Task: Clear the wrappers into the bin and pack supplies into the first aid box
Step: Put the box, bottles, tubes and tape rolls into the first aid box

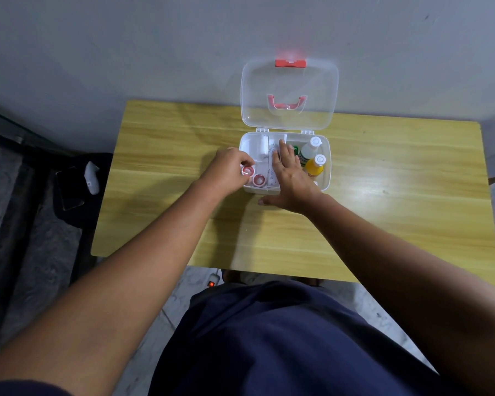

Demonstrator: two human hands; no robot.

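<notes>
The clear plastic first aid box (326, 178) on the yellow wooden desk (160, 172) looks almost packed. The left hand (229, 170) pinches a red tape roll (247, 171) over it; the right hand (290, 178) lies flat and loose. No wrappers show.

Bottles (312, 157) in box (326, 178), right of tape rolls (258, 180)

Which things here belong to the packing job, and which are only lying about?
Belong to the job:
first aid box, lid open
red tape roll pinched by left hand
second red tape roll
white bottle
yellow bottle
right hand over the box

Lying about:
dark phone beside the table
white object
</notes>
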